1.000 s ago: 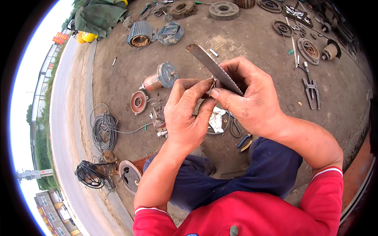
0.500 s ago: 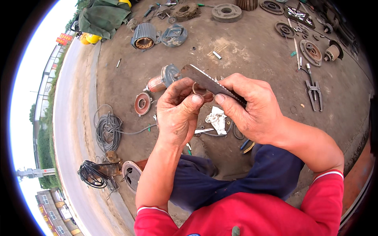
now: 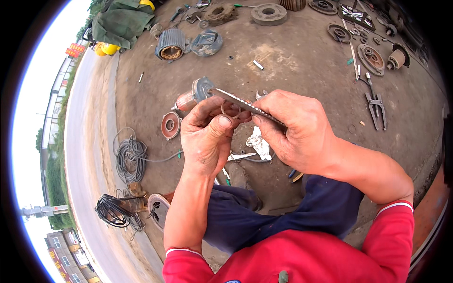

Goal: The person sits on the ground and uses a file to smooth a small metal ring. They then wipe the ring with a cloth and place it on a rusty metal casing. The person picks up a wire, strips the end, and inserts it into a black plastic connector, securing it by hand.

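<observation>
1. Left grip (image 3: pixel 203 141): my thumb and fingers are clamped on a thin ring (image 3: pixel 231 116), held in front of me above the ground (image 3: pixel 306 66).
2. Right grip (image 3: pixel 302 137): my thumb and fingers pinch the right end of a toothed blade (image 3: pixel 243 103); its free end points left and far.
3. Ring sits just beside the blade's left half. Contact between the two: I cannot tell.
4. On the ground, a white scrap (image 3: pixel 258 144) shows between my grips; a red-brown disc (image 3: pixel 166 126) lies left.
5. Farther left, a cable coil (image 3: pixel 130 162); well apart, right, a puller (image 3: pixel 375 103).
</observation>
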Motion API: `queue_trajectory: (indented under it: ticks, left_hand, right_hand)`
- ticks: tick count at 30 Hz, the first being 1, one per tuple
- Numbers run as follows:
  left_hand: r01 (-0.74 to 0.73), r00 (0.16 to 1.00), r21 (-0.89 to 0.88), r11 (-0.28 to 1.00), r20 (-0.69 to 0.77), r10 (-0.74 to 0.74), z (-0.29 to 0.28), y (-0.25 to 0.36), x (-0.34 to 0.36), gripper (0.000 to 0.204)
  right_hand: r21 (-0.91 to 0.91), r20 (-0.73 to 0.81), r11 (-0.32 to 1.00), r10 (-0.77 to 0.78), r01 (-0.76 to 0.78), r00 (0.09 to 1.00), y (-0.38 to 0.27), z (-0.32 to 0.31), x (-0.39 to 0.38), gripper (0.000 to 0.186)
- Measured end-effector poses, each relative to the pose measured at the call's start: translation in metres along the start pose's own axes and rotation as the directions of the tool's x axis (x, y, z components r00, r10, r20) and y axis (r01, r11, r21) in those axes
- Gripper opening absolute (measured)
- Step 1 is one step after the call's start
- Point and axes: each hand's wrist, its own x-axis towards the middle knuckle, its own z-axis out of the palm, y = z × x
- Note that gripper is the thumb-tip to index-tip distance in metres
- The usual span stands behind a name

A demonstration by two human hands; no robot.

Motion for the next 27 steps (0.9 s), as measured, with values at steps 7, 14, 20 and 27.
queue_trajectory:
  ticks: [7,14,20,27]
  left_hand:
    - [0.022,0.999,0.014,1.0,-0.026,-0.022,-0.004,-0.001,-0.001,0.034]
    - [0.036,0.999,-0.024,0.999,-0.008,-0.036,-0.001,-0.001,0.005,0.032]
    - [0.052,0.998,-0.041,0.998,-0.041,-0.054,-0.002,-0.005,0.002,0.033]
    - [0.098,0.995,0.036,0.995,0.02,-0.098,-0.006,0.001,0.005,0.035]
  right_hand:
    - [0.034,0.017,0.999,0.015,-0.015,1.0,0.0,-0.001,0.0,0.013]
    - [0.029,-0.003,1.0,-0.005,0.005,1.0,0.0,0.002,-0.001,0.013]
    - [-0.023,0.008,0.999,0.027,-0.026,1.0,0.004,0.002,-0.001,0.014]
    - [-0.012,0.018,0.998,0.054,-0.054,0.998,0.003,-0.001,-0.001,0.013]
